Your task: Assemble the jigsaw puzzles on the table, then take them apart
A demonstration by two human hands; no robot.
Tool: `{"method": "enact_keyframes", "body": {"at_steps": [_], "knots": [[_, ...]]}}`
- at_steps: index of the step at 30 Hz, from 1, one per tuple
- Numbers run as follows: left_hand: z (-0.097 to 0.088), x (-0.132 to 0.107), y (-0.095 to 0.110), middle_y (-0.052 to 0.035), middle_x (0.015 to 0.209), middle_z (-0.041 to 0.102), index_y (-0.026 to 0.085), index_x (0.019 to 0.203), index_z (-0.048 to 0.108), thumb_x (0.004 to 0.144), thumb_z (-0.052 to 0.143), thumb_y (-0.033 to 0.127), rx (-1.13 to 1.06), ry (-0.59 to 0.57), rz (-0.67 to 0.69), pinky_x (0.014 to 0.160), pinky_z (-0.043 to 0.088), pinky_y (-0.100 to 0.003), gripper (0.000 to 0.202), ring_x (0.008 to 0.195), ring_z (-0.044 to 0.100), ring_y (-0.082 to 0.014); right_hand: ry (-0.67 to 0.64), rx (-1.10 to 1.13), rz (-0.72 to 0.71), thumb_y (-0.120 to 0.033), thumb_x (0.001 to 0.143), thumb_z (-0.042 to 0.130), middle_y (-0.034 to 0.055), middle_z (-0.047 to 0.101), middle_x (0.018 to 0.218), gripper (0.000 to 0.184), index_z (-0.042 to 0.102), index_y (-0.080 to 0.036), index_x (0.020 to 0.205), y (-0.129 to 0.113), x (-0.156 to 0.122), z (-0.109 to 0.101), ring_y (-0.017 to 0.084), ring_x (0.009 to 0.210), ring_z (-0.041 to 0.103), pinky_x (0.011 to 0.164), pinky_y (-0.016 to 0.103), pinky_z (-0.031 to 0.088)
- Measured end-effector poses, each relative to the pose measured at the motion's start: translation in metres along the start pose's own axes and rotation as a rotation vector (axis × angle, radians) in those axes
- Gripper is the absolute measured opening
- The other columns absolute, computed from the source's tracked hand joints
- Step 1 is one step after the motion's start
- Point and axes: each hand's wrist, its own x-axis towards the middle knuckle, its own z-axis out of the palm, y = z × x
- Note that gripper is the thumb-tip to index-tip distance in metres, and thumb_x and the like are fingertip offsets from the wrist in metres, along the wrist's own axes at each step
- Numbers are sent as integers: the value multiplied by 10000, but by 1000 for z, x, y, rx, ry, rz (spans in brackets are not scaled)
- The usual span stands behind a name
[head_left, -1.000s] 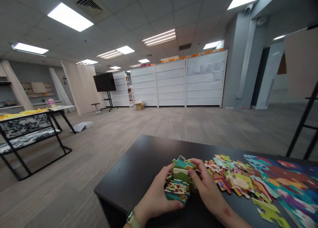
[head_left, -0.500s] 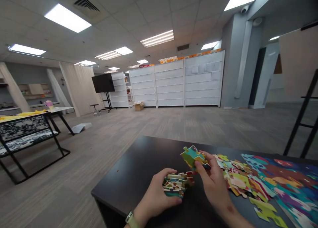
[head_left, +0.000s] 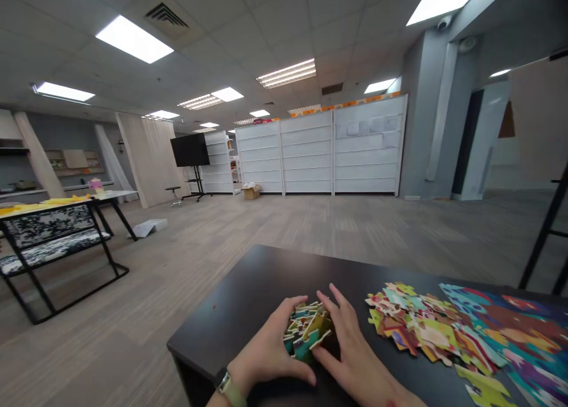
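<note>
A small heap of jigsaw puzzle pieces (head_left: 308, 331) in teal, yellow and cream sits on the black table (head_left: 239, 312), near its front edge. My left hand (head_left: 270, 345) cups the heap's left side. My right hand (head_left: 350, 359) lies against its right side with the fingers spread. To the right lies a flat spread of loose pieces (head_left: 421, 327), then a large section of multicoloured assembled puzzle (head_left: 501, 318). A separate yellow-green piece (head_left: 483, 388) lies near the lower right.
The table's left corner and front edge are close to my left hand. A black metal frame (head_left: 548, 229) stands past the right side. Beyond lies a carpeted floor, with a patterned bench table (head_left: 48, 232) at left and white shelving (head_left: 319, 152) far back.
My right hand no longer holds up the teal-and-yellow piece. It has come down beside the heap, and both hands now closely flank the pieces.
</note>
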Motion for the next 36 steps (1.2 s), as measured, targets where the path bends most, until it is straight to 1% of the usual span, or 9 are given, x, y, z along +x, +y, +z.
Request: {"method": "enact_keyframes", "body": {"at_steps": [2, 4, 9, 14, 17, 21, 26, 31, 36], "knots": [[7, 3, 1, -139, 1493, 425, 257, 1533, 322, 516, 1013, 396, -24, -7, 45, 1181, 319, -494, 1238, 1370, 441, -377, -107, 41, 19, -283, 854, 617, 128, 4, 1704, 939, 77, -209, 1618, 2, 0, 3, 294, 1568, 32, 1262, 568, 131], [11, 7, -1, -149, 1506, 376, 247, 1552, 257, 479, 1022, 386, -24, 1, 75, 1193, 299, -496, 1326, 1388, 411, -376, -178, 91, -20, -258, 853, 598, 125, 27, 1705, 976, 0, -206, 1623, 2, -2, 4, 261, 1567, 68, 1270, 538, 128], [10, 10, -13, -168, 1482, 344, 228, 1548, 196, 475, 1002, 307, 50, 33, 13, 1180, 298, -521, 1344, 1390, 384, -389, -18, 198, 6, -315, 927, 512, 96, 131, 1699, 848, 35, -247, 1625, 5, -3, 3, 237, 1541, 222, 1252, 511, 236], [15, 10, -12, -147, 1458, 406, 231, 1531, 186, 501, 932, 123, -47, 56, -32, 1157, 337, -489, 1277, 1322, 471, -356, -150, 193, 59, -396, 975, 459, 63, 183, 1688, 719, 180, -235, 1618, 9, -1, 2, 235, 1545, 196, 1271, 473, 177], [20, 11, -8, -118, 1388, 494, 238, 1480, 285, 545, 878, 63, -128, 75, -13, 1113, 393, -459, 1121, 1264, 526, -333, -129, 186, 24, -405, 947, 522, 59, 191, 1685, 760, 202, -231, 1614, 12, 0, 2, 243, 1542, 204, 1269, 459, 192], [21, 13, -6, -99, 1333, 554, 252, 1406, 412, 533, 918, 66, -236, 97, -34, 1068, 436, -453, 1025, 1219, 566, -332, -53, 240, 59, -443, 906, 583, 117, 312, 1644, 824, 219, -212, 1608, 15, 5, 0, 280, 1492, 347, 1245, 518, 244], [17, 12, -5, -105, 1363, 531, 253, 1449, 402, 577, 904, 104, -156, 94, -35, 1056, 455, -442, 1017, 1220, 573, -323, -90, 311, 97, -497, 884, 618, 162, 554, 1480, 820, 299, -190, 1575, 12, 13, -4, 287, 1335, 561, 1166, 484, 399], [5, 9, 0, -89, 1325, 540, 236, 1418, 457, 629, 839, 103, -56, 74, -1, 1059, 443, -419, 887, 1210, 564, -307, -101, 290, 50, -457, 888, 648, 163, 532, 1499, 781, 343, -174, 1549, 10, 11, -5, 280, 1362, 532, 1176, 455, 386], [-4, 9, -2, -69, 1312, 510, 251, 1367, 514, 621, 827, 85, 32, 125, 21, 1114, 378, -425, 826, 1242, 516, -302, -13, 193, -60, -376, 951, 576, 107, 595, 1411, 435, 576, -245, 1365, 7, 7, -8, 262, 1217, 619, 999, 388, 532]]}}
